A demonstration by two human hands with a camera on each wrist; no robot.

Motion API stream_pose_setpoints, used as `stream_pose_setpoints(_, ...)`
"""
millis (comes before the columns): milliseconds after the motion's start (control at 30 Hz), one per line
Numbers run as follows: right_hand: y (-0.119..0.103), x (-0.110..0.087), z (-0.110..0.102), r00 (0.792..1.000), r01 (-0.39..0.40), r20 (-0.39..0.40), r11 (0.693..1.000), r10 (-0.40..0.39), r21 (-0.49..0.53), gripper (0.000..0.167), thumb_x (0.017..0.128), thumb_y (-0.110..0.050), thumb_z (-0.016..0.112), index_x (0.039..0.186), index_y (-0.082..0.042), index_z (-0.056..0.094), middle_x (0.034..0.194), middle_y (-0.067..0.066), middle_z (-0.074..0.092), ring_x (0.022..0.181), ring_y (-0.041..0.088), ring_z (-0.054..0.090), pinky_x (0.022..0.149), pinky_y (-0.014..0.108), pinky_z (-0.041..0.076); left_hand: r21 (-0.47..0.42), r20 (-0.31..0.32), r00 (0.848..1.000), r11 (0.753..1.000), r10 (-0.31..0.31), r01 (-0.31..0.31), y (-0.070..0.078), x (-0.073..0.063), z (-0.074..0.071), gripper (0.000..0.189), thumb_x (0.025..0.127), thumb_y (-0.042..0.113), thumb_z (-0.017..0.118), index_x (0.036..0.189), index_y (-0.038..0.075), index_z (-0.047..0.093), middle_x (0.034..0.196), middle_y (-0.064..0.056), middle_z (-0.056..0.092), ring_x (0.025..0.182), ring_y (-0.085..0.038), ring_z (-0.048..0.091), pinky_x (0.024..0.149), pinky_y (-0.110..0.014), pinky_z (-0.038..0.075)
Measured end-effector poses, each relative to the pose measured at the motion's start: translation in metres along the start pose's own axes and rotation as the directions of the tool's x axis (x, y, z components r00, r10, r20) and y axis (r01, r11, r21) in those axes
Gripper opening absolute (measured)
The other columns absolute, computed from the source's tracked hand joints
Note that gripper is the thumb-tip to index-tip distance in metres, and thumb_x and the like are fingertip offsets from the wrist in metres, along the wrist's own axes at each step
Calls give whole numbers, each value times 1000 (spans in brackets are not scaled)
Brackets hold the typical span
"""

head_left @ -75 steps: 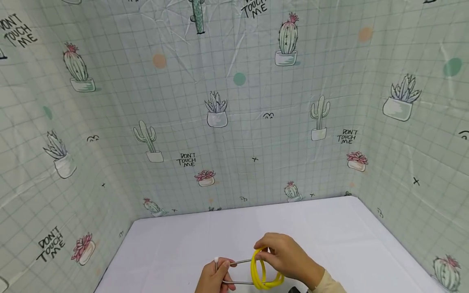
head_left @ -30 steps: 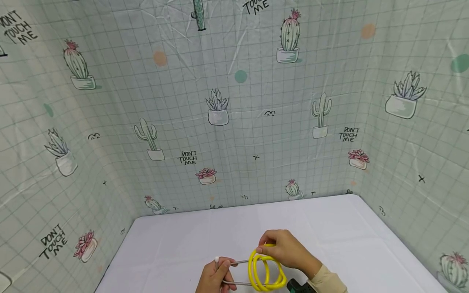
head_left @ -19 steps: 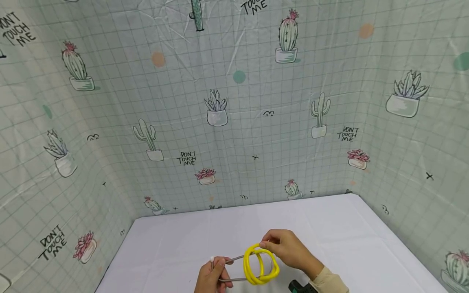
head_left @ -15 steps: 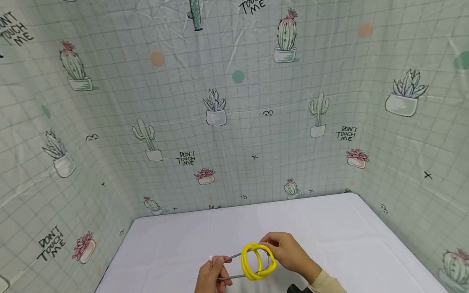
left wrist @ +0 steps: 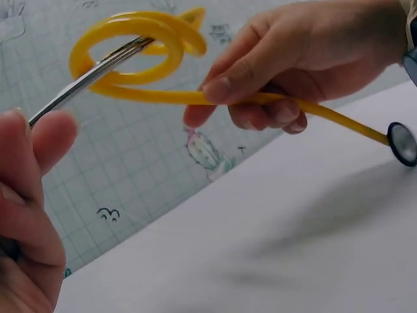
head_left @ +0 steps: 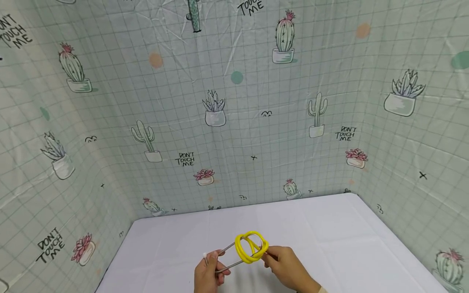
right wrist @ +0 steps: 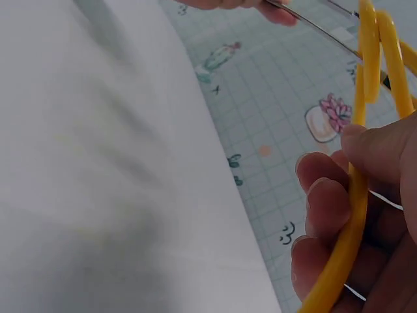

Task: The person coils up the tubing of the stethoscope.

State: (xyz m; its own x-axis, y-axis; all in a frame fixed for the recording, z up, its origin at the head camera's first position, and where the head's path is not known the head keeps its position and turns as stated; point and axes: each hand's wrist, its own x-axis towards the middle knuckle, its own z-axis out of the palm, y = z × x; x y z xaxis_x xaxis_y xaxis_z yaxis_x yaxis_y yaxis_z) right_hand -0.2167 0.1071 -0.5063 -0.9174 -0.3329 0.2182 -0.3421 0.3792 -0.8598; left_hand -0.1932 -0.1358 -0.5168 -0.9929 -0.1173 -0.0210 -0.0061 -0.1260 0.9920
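A stethoscope with yellow tubing (head_left: 238, 250) is held above the table. My left hand (head_left: 207, 273) grips its metal ear tubes (head_left: 231, 266), and a white ear tip (head_left: 205, 255) pokes up beside the thumb. The tubing is looped in a coil around the far part of the metal tubes. At the coil's right side my right hand (head_left: 287, 265) holds the tubing; in the left wrist view its thumb and fingers pinch a stretch leading off the coil. Beyond that hand, the round chest piece (left wrist: 402, 145) hangs at the tubing's end, clear of the table.
Below the hands spreads a white-covered table (head_left: 176, 240), with soft shadows on it. A cactus-print cloth (head_left: 253, 134) walls in the back and both sides.
The coil has risen and shifted left, tilting with the ear tubes. My right hand has gone from the top of the coil down to its right side. The left hand keeps its grip.
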Motion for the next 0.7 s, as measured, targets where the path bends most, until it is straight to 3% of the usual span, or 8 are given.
stream_pose_setpoints(133, 1, -5, 4, 999, -34, 35, 999, 32, 35, 28, 102, -24, 60, 107, 0, 73, 74, -1, 65, 59, 6, 54, 52, 25, 49, 38, -77, 997, 999, 17, -14, 1, -1, 6, 42, 109, 29, 45, 120, -10, 59, 64, -8, 67, 43, -7, 50, 43, -18, 42)
stream_pose_setpoints(300, 0, -9, 10, 996, -56, 70, 994, 50, 91, 42, 103, -21, 59, 130, 11, 60, 76, 2, 66, 59, 6, 53, 52, 24, 48, 38, -165, 985, 998, 52, -47, 1, -2, 12, 39, 109, 26, 45, 118, -8, 60, 64, -10, 67, 43, -9, 50, 43, -20, 41)
stream_pose_setpoints(500, -3, -14, 17, 997, -46, 69, 993, 38, 112, 35, 101, -15, 62, 125, 10, 64, 72, 0, 65, 59, 6, 54, 53, 24, 49, 72, -260, 959, 993, 111, -95, 0, 2, 12, 43, 109, 32, 45, 118, -6, 63, 65, -10, 68, 42, -10, 51, 41, -21, 42)
stream_pose_setpoints(700, -2, -16, 21, 997, -44, 62, 995, 38, 95, 34, 100, -14, 63, 123, 10, 64, 70, -4, 64, 59, 5, 54, 53, 23, 49, 92, -314, 944, 992, 106, -81, 4, 4, 13, 44, 108, 35, 46, 116, -5, 64, 65, -10, 68, 43, -10, 52, 42, -21, 43)
